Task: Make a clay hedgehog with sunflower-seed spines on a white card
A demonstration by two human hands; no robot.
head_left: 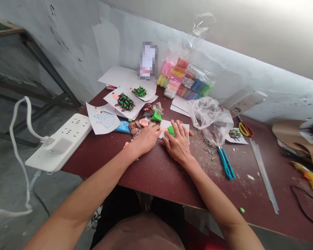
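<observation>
My right hand [177, 143] lies over a small white card [186, 126] with its fingers stretched and spread. Beneath those fingers a flat patch of green clay [170, 130] shows, with pink clay at its left. My left hand [149, 138] is at the card's left edge, fingers bent and close together; its fingertips touch the card there. Just beyond it lie a green clay lump [156, 116], a pink clay lump [144, 122], brown clay in a wrapper [135, 128] and a blue packet [123, 126].
Finished clay hedgehog cards [125, 101] and a hedgehog drawing [104, 119] lie left. Bagged coloured clay [186, 81] leans by the wall. A teal cutter [225, 163], scissors [245, 129], glue sticks [264, 177] and a yellow glue gun [309, 176] lie right. A power strip [67, 139] juts out left.
</observation>
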